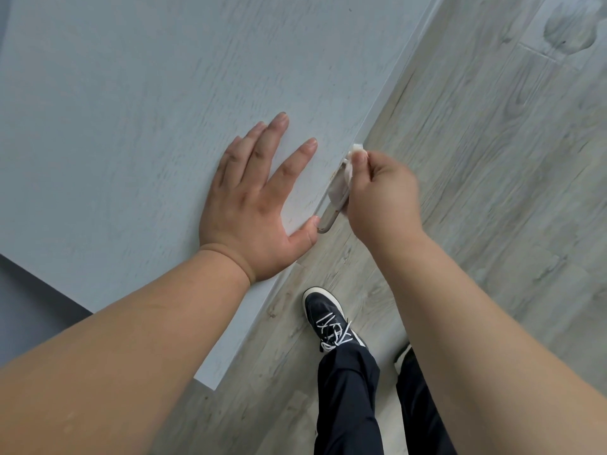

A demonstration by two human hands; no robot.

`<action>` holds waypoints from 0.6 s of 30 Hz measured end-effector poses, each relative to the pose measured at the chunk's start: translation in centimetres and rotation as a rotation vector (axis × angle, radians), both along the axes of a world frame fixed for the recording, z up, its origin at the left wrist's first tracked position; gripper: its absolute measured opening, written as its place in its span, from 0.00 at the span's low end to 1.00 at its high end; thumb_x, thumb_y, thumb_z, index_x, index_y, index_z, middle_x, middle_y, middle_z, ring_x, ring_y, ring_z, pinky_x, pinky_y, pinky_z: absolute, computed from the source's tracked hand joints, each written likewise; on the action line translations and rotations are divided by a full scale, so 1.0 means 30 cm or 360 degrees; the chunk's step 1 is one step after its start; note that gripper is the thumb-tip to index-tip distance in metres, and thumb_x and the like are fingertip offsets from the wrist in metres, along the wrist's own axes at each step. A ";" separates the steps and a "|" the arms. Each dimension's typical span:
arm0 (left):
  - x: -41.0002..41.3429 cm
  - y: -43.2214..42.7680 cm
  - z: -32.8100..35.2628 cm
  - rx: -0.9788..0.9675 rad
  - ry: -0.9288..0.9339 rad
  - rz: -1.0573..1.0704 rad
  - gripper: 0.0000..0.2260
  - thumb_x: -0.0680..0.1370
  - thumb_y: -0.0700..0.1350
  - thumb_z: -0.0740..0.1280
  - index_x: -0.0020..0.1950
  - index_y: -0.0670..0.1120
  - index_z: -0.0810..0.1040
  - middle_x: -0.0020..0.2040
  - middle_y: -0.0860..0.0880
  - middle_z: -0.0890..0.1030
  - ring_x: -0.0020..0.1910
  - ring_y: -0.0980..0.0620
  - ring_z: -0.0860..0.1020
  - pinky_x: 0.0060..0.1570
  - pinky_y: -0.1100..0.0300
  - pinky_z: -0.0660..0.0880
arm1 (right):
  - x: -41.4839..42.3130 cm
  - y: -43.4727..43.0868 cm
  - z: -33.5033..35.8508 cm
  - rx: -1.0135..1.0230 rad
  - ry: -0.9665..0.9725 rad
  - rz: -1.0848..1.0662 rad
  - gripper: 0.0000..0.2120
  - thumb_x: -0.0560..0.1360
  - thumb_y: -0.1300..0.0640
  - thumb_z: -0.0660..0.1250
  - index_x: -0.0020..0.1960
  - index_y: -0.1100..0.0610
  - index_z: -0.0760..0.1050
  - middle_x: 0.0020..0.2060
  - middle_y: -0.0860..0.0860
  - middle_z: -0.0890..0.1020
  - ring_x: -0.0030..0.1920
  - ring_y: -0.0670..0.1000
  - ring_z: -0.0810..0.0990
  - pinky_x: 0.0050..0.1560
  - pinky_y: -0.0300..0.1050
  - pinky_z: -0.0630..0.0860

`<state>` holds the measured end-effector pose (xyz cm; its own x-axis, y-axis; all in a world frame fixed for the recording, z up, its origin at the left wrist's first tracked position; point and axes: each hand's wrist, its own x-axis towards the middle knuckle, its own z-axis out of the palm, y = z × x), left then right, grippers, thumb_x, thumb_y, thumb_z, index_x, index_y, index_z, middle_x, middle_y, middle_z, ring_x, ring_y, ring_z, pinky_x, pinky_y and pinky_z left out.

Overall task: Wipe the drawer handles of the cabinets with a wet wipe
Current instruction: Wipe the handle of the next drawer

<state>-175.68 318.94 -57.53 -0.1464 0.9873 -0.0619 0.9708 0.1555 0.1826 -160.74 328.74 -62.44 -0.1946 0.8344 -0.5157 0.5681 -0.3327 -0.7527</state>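
A pale grey-blue cabinet front [131, 110] fills the upper left. A slim metal handle [326, 221] runs along its right edge. My left hand [256, 198] lies flat on the panel with fingers spread, its thumb tip beside the handle's lower end. My right hand [381, 195] pinches a white wet wipe [341, 182] wrapped round the handle's upper part. The upper end of the handle is hidden by the wipe and my fingers.
Light wood-grain floor [492, 159] spreads to the right and below. My dark shoe [328, 316] with white laces and dark trouser legs stand near the cabinet's lower edge. A darker grey surface [26, 290] shows at the far left.
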 end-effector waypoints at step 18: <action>0.005 0.003 0.014 -0.0040 0.0021 0.0013 0.38 0.71 0.61 0.67 0.81 0.52 0.67 0.83 0.42 0.60 0.81 0.39 0.59 0.79 0.40 0.57 | 0.056 0.012 0.070 0.0324 -0.0459 0.0635 0.20 0.86 0.46 0.55 0.40 0.54 0.71 0.29 0.50 0.74 0.31 0.53 0.72 0.31 0.47 0.65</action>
